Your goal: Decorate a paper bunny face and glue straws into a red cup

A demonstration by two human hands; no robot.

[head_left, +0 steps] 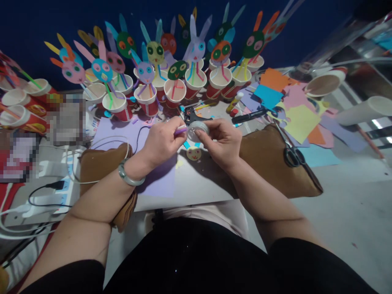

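Observation:
In the middle of the view my left hand (163, 136) is closed around a purple straw (180, 130), whose end pokes out toward the right. My right hand (222, 139) pinches a roll of clear tape (197, 130) between thumb and fingers. The straw's end is close to the roll; whether they touch I cannot tell. Just below the roll, a small pale-yellow paper face (194, 153) with blue strips lies on the table. Behind the hands lies a black tool (194, 115) that looks like a glue gun, partly hidden.
Paper cups (147, 100) with straw-and-paper rabbit figures line the back. Coloured paper scraps (301, 118), a black marker (248, 116) and scissors (292, 155) lie right. Brown cloth pads (275, 175) flank the purple sheet (159, 179). Left are a power strip (69, 175) and cables.

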